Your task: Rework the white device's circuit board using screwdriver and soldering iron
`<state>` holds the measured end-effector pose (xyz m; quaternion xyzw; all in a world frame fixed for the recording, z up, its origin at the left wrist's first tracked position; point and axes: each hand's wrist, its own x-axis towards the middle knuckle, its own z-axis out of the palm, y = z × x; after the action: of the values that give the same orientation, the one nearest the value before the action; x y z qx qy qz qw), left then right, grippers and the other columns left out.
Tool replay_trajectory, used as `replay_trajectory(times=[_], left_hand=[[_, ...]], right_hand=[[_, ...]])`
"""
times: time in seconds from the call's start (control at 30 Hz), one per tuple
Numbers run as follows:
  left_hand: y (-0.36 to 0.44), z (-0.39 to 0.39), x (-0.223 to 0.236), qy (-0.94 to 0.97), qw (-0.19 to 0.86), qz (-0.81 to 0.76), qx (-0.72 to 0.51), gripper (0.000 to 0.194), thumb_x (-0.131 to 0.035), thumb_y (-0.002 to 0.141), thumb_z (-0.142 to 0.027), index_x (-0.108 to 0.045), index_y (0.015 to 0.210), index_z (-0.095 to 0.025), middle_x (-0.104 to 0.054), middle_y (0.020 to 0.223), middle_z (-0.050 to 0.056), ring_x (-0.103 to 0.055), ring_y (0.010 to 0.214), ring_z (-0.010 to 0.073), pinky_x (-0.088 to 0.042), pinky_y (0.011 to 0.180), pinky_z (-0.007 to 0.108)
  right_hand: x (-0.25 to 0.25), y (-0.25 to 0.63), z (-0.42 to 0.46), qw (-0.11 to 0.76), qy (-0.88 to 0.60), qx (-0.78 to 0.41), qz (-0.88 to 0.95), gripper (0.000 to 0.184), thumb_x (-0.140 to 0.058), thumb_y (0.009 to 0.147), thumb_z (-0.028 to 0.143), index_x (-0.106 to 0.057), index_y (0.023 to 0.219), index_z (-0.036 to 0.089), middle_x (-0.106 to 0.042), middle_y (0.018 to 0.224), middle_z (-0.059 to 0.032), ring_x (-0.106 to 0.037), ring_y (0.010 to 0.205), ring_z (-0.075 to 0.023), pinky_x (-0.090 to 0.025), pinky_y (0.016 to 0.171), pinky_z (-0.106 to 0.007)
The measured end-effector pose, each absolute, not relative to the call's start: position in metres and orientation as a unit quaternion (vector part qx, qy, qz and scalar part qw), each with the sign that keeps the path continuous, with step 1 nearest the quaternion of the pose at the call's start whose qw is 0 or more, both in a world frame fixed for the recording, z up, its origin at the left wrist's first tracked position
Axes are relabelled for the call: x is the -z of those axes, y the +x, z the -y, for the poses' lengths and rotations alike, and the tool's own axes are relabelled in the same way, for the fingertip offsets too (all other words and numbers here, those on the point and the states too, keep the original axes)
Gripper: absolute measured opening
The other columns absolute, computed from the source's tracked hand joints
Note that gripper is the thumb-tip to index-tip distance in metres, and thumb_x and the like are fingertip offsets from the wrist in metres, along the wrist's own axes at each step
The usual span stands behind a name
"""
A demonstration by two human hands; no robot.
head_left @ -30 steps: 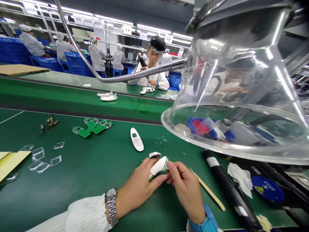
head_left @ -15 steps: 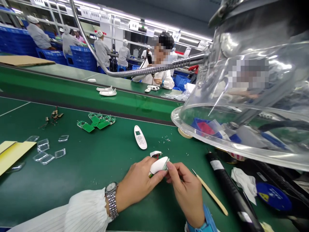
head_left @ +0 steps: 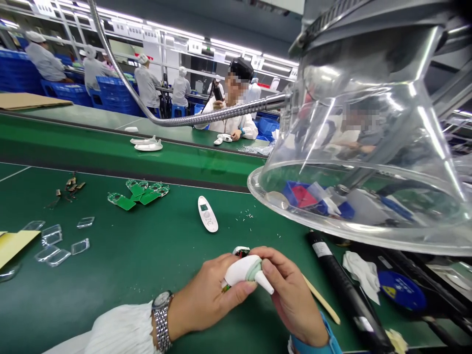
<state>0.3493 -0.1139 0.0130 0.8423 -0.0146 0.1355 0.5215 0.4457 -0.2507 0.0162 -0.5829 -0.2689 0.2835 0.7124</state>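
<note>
My left hand (head_left: 206,290) is closed round the white body of an ear thermometer (head_left: 238,268), whose tapered probe tip (head_left: 265,282) points down to the right. Behind the body, a small board with red wires (head_left: 242,253) shows; the rest of it is hidden. My right hand (head_left: 295,290) grips the thermometer by the pale green ring (head_left: 253,270) at the base of the tip, thumb and fingers on either side. Beyond my hands, a white oval cover (head_left: 207,214) with a square window lies on the green table (head_left: 147,246).
Tiny screws (head_left: 246,215) lie past the cover. Green circuit boards (head_left: 138,193) and clear lenses (head_left: 51,236) are to the left. A black electric screwdriver (head_left: 339,275) and a wooden stick (head_left: 324,302) lie right, beneath a clear hood (head_left: 354,196). A co-worker (head_left: 236,108) sits opposite.
The thermometer has turned in my hands, so its green ring and probe tip now show. My right hand has shifted round the ring. The whole view has moved slightly to the right.
</note>
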Motion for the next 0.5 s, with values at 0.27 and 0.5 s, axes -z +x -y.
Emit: replay_trajectory(times=[0.27,0.5], left_hand=[[0.3459,0.1155,-0.0083,0.845,0.519,0.038,-0.125,0.029,-0.045,0.086,-0.043,-0.057,0.091,-0.017,-0.056,0.081,0.003,-0.050,0.070,0.0132,-0.039,0.064,0.023],[0.3463,0.1151,-0.0045,0.847,0.519,0.039,-0.104,0.028,-0.044,0.086,-0.044,-0.054,0.092,-0.018,-0.056,0.081,0.001,-0.049,0.069,0.0124,-0.038,0.063,0.023]], right_hand=[[-0.0210,0.4394,0.2503,0.737,-0.546,-0.301,0.262,0.021,-0.070,0.075,0.042,-0.066,0.073,0.022,-0.054,0.072,0.0012,-0.047,0.065,-0.0102,-0.039,0.060,-0.019],[-0.0176,0.4379,0.2499,0.751,-0.516,-0.323,0.256,0.021,-0.070,0.076,0.039,-0.064,0.072,0.019,-0.051,0.068,0.0022,-0.042,0.060,-0.0083,-0.035,0.056,-0.018]])
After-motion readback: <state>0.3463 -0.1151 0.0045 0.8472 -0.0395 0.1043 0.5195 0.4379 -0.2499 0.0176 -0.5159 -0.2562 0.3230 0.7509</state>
